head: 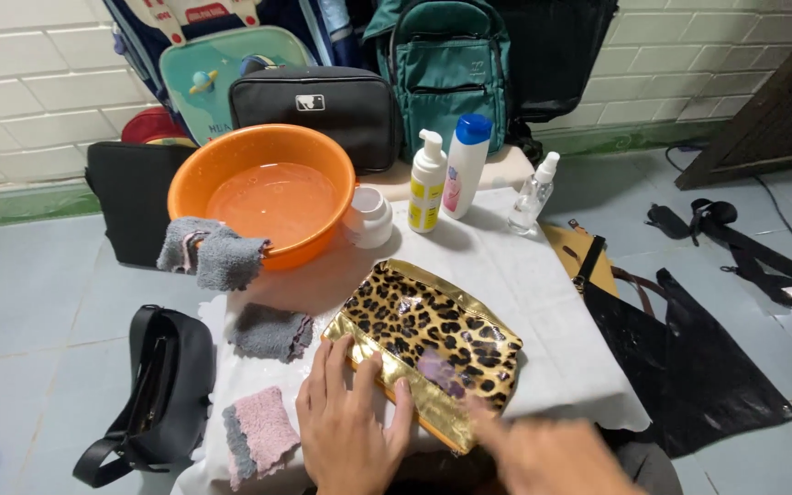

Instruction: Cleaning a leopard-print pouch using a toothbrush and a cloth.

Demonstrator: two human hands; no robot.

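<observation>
leopard-print pouch (433, 353) with shiny gold trim lies flat on the white-covered table (524, 284), in the lower middle of the frame. left hand (352, 423) rests palm down on its lower left corner, fingers (323, 367) spread and flat, pinching nothing. right hand (552, 454), at the lower right, is blurred; it sits at the pouch's lower right edge and i cannot tell how its fingers are set.

the pouch looks light, soft and floppy, and its glossy skin is likely slick, more so if wet. it seems best held flat under a palm, or lifted by the gold edge along its rim.

counts, going outward: three small cloths — a pink and grey one (261, 433) just left of the left hand, a dark grey one (272, 332) above it, and a grey one (214, 255) draped on the rim of the one orange basin (263, 188), which holds water. one white jar (370, 215) touches the basin's right side. three bottles stand at the upper middle: a white pump bottle (427, 183), a white bottle with a blue cap (466, 165) and a clear spray bottle (533, 194). one black handbag (159, 390) lies on the floor at lower left; a green backpack (442, 69) stands at the top.
</observation>
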